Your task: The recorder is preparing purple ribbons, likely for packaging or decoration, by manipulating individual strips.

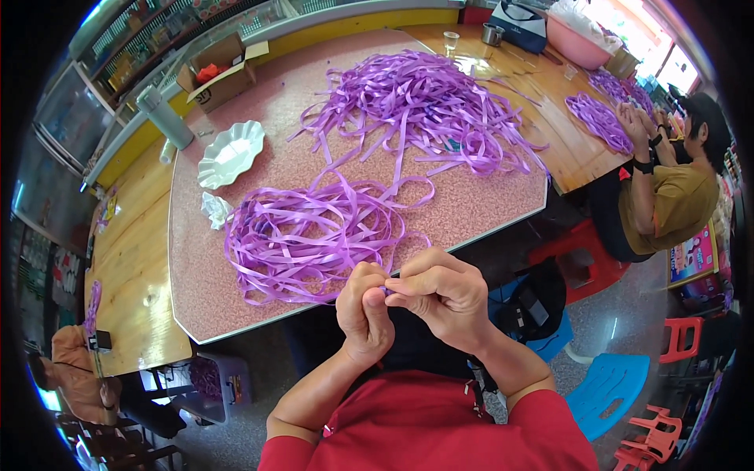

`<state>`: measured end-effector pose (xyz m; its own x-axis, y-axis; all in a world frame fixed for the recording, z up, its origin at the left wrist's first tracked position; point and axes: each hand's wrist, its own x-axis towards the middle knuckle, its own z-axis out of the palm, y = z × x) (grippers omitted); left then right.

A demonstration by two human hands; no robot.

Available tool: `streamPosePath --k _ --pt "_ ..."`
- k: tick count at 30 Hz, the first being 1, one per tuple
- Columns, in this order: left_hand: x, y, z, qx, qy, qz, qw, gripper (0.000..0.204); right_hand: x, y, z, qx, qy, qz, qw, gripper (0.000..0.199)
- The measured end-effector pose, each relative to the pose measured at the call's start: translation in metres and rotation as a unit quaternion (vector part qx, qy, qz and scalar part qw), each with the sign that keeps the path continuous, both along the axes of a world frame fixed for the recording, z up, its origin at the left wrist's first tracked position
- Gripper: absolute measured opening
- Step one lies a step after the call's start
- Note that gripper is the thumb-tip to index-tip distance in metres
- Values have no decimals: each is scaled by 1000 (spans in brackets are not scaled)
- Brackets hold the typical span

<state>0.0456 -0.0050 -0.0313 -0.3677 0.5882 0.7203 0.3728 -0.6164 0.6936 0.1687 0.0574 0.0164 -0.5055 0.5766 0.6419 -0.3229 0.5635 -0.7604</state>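
Note:
My left hand (366, 314) and my right hand (446, 297) meet just off the table's near edge, thumbs and fingertips pinched together. Between the fingertips shows a small dark purple bit (385, 290), seemingly part of a ribbon; its exact form is mostly hidden by the fingers. Right beyond my hands lies a loose heap of looped purple ribbons (314, 235) with some darker purple pieces among them. A larger tangled pile of purple ribbons (424, 102) spreads farther back, and a few strands run between the two heaps.
On the pink speckled table (259, 318) are a white scalloped dish (232, 155), crumpled white paper (215, 209), a grey-green bottle (163, 118) and an open cardboard box (224, 74). A co-worker (667, 188) sits at right, another person (82, 365) at left. A blue chair (609, 392) stands right of me.

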Motion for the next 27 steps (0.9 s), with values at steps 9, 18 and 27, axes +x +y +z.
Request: streamPosePath --k 9,18,27 --pt "7 -4 11 -13 -10 -43 999 34 1 2 0 113 43 -38 992 17" --pt "-2 -8 24 -170 -175 -193 951 35 3 25 3 123 0 -16 992 18" --pt "-10 -9 24 -234 -191 -294 907 41 11 22 3 146 -20 -24 989 19"
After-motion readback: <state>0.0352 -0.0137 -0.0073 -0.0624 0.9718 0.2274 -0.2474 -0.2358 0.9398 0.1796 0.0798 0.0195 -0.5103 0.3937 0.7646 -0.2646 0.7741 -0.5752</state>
